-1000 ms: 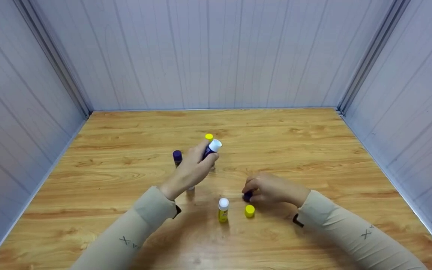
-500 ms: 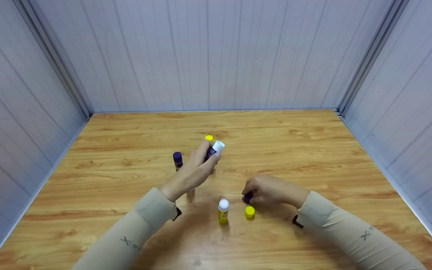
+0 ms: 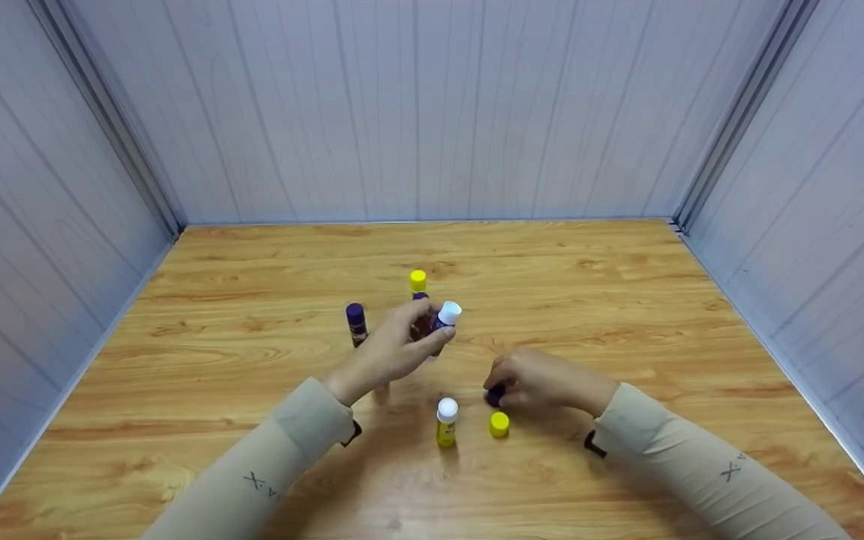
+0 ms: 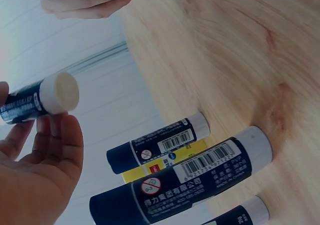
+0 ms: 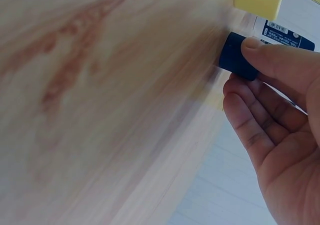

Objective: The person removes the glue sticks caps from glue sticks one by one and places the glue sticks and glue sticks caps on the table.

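Observation:
Raised over the middle of the table, my left hand [image 3: 391,349] grips a dark blue glue stick [image 3: 445,321] between thumb and fingers, its white end [image 4: 64,92] tilted up. My right hand [image 3: 548,379] rests low at the tabletop and pinches a dark blue cap [image 5: 235,55] between thumb and fingertips. Just in front of it stands a loose yellow cap [image 3: 499,425]. Between the hands, nearer the front, a yellow glue stick [image 3: 446,432] stands upright with its white top showing.
Several capped glue sticks stand beyond and beside my left hand, one with a yellow cap [image 3: 418,280] and one with a dark cap [image 3: 355,319]. Pale panel walls [image 3: 447,112] enclose the wooden table [image 3: 589,285] at the back and sides.
My left hand has moved slightly right and toward me with the glue stick, uncovering more of the sticks behind it. The right hand stays put on the dark cap.

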`<state>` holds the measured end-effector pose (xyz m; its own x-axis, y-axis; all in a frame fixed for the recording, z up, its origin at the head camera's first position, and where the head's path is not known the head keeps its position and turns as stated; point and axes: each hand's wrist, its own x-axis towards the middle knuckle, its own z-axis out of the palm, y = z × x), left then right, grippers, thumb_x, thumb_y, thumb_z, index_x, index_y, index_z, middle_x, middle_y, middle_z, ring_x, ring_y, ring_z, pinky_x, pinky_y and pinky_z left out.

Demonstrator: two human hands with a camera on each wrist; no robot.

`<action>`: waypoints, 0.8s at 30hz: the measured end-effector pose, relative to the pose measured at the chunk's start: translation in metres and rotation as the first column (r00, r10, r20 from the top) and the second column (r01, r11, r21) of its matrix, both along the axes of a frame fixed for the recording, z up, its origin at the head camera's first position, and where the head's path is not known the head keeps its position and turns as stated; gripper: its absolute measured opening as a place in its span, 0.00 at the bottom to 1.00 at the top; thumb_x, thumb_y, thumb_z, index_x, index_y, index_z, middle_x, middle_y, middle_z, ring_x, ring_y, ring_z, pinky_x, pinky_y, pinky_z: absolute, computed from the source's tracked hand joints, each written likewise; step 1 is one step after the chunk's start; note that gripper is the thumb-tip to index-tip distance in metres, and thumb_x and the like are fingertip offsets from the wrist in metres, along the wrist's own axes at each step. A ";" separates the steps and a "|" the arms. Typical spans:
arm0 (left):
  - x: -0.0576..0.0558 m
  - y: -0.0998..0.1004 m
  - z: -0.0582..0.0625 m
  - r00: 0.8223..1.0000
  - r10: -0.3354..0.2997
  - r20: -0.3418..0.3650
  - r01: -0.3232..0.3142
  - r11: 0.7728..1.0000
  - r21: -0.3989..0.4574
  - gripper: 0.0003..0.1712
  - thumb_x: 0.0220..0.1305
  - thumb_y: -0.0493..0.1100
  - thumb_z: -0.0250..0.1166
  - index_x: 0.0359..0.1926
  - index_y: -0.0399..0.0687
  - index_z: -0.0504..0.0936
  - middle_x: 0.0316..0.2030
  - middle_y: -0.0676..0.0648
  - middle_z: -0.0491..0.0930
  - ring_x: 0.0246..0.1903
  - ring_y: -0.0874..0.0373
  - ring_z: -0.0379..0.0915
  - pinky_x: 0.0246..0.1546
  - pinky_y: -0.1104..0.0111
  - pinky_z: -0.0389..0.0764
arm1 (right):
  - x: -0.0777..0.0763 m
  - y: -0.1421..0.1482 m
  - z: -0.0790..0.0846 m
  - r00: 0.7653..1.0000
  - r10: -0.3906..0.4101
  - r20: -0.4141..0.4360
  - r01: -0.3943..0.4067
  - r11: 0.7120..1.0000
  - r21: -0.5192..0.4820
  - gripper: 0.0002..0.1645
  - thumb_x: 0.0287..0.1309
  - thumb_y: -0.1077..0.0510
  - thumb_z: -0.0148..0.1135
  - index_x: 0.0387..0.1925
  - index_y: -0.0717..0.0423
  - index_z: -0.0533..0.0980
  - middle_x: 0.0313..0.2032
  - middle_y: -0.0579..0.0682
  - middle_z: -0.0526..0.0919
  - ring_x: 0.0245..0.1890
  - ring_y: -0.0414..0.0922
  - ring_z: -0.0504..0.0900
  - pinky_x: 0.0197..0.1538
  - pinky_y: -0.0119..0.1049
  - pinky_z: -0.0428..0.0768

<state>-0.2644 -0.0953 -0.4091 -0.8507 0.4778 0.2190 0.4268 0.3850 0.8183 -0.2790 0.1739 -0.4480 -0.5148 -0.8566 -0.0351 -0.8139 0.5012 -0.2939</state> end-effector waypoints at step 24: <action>0.005 -0.001 -0.015 0.995 -0.016 0.098 0.039 0.971 -0.234 0.11 0.58 0.43 0.71 0.39 0.49 0.78 0.35 0.55 0.81 0.37 0.61 0.80 0.38 0.69 0.82 | 0.004 -0.003 0.003 0.997 -0.068 0.036 0.068 0.997 0.023 0.14 0.55 0.62 0.70 0.45 0.56 0.84 0.37 0.45 0.85 0.38 0.38 0.81 0.43 0.34 0.81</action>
<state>-0.2593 -0.0964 -0.4244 -0.8480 0.5298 0.0169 0.3652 0.5609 0.7430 -0.2752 0.1711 -0.4447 -0.5698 -0.8185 -0.0729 -0.7667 0.5615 -0.3112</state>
